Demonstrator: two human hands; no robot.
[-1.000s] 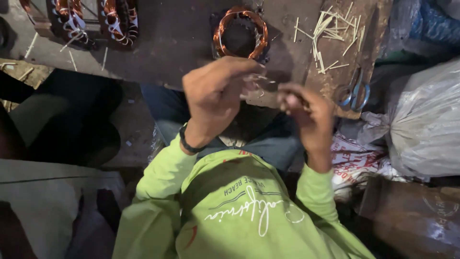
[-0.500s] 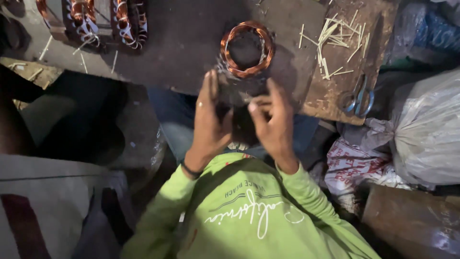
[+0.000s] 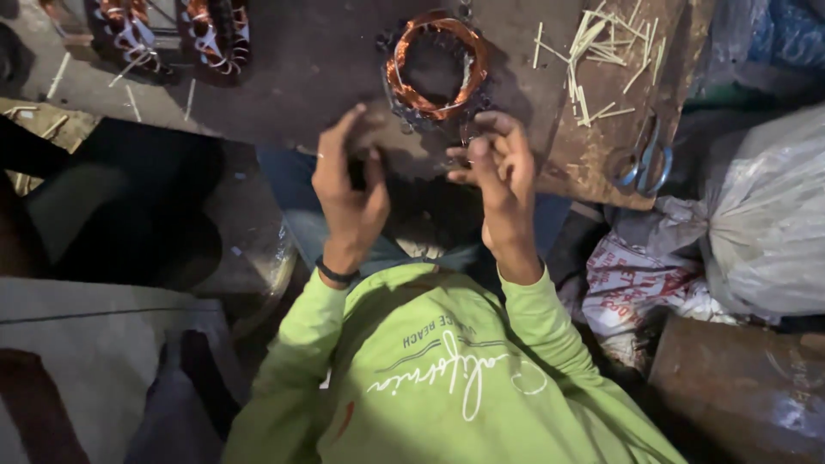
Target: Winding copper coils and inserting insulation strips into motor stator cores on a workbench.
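- Dim floor-level workshop, worn dark board (image 3: 292,77) as bench, seen from above the person's lime-green sleeves.
- Left hand (image 3: 348,193) at the board's near edge, fingers curled loosely; whether it pinches anything I cannot tell.
- Right hand (image 3: 498,176) half-closed, fingertips just below the stator; likely pinching fine wire, too small to confirm.
- Motor stator (image 3: 436,69) lies flat on the board just beyond both hands, copper winding ring up.
- Handling judgement: steel core heavy and rigid, so grip the outer rim. Winding enamel scratches easily, lead wires thin and kink-prone.
- Further off: scissors (image 3: 640,163), pale sticks (image 3: 601,51), two more wound stators (image 3: 168,34), plastic sacks (image 3: 756,223) on the right.
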